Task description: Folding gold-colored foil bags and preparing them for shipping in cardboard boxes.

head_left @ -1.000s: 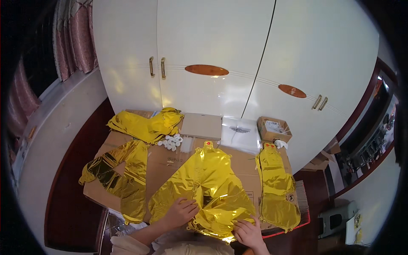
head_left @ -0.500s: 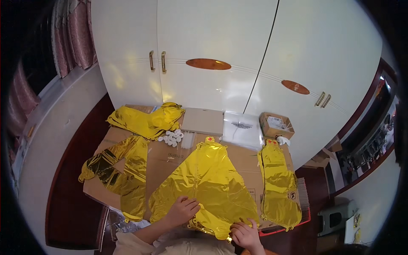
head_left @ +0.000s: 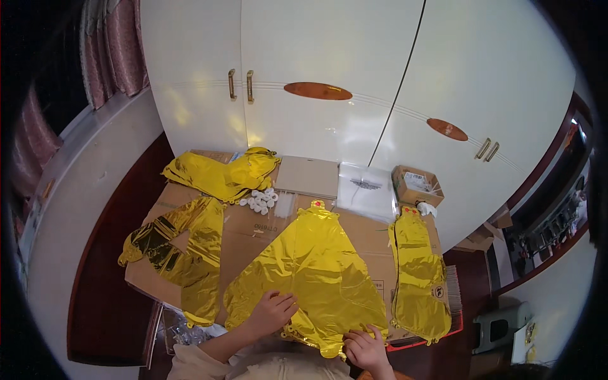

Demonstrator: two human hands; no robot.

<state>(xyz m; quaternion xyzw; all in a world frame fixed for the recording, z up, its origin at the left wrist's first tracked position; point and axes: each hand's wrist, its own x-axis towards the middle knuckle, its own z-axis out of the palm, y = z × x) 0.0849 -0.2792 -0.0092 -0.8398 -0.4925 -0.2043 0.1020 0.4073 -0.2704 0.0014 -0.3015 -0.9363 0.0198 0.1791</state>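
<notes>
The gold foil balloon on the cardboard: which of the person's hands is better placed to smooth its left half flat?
Probably the left hand: it lies open on the balloon, left of its middle. The right hand pinches the near edge.

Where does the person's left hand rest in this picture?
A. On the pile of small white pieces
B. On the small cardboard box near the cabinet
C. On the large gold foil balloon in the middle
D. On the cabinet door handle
C: the left hand lies flat on the near part of the large gold foil balloon, spread over the cardboard sheet.
</notes>
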